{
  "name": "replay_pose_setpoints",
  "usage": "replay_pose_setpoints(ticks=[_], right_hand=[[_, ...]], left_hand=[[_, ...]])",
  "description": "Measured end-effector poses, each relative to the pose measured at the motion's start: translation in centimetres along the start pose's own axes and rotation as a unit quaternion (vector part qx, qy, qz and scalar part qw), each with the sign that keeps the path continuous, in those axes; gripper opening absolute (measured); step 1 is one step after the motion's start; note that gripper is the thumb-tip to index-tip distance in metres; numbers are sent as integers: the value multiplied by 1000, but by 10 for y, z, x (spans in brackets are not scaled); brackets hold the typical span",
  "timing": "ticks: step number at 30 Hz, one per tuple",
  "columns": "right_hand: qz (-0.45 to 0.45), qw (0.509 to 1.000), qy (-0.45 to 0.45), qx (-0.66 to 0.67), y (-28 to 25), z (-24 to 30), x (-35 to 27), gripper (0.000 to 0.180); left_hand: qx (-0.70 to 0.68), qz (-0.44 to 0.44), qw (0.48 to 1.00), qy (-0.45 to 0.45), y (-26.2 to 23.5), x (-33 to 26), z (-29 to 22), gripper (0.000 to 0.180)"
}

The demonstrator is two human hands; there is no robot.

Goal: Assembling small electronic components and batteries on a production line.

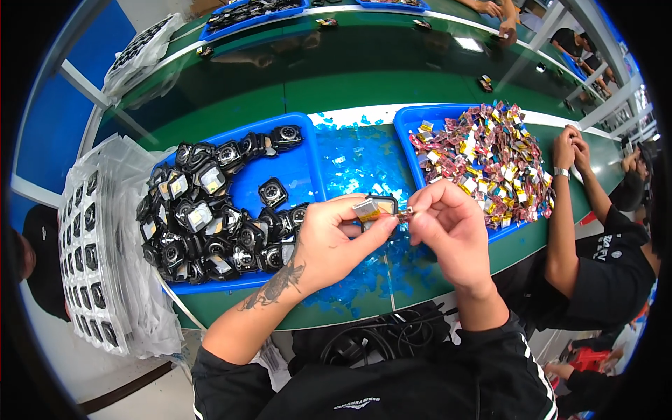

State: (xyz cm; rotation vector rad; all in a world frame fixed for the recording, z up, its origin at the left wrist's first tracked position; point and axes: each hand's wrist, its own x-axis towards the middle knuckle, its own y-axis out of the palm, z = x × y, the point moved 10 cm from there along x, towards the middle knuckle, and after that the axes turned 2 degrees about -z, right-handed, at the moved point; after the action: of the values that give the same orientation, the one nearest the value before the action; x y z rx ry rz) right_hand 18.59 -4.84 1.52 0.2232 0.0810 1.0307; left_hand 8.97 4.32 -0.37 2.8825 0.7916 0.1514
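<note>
My left hand [343,234] is closed around a black watch housing [386,204], held over the bench between two blue trays. From it stands a small flat silver piece with yellow tape [369,209], beside my left thumb. My right hand [448,227] meets it from the right, thumb and forefinger pinched at a tiny metallic bit by the housing's edge; what exactly they grip is too small to tell. Many similar black watch housings [210,178] fill much of the left blue tray [311,150]. Small flat pieces with pink film and yellow tape [483,161] are heaped in the right blue tray [404,126].
Blue film scraps [360,157] litter the green bench [336,318]. At left stand plastic trays of black parts [87,252] in clear wrapping. Beyond runs a green conveyor [392,70] carrying a few parts. A co-worker's hands [570,150] are close by on the right. Black cables [392,336] hang below the bench edge.
</note>
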Motion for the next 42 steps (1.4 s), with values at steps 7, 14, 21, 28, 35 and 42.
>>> replay_pose_setpoints(ticks=[7, 14, 21, 28, 35, 42], right_hand=[[-91, 982, -99, -134, -4, 6, 0, 25], [-85, 982, -98, -134, -3, 5, 3, 30], [-58, 975, -42, -211, -9, 7, 9, 35], [-61, 965, -65, -246, -4, -5, 15, 37], [-33, 955, -75, -285, 5, 1, 19, 40], [24, 913, -62, -401, -24, 17, 199, 42]], left_hand=[[-93, 8, 996, -4, 2, 3, 5, 36], [-62, -18, 997, 39, -2, 2, -2, 35], [-104, -23, 994, -5, 1, 2, 5, 47], [-101, -59, 993, 3, -1, 1, 6, 57], [-112, -78, 991, 5, -5, 6, 14, 62], [137, -133, 969, 158, -18, -9, -51, 37]])
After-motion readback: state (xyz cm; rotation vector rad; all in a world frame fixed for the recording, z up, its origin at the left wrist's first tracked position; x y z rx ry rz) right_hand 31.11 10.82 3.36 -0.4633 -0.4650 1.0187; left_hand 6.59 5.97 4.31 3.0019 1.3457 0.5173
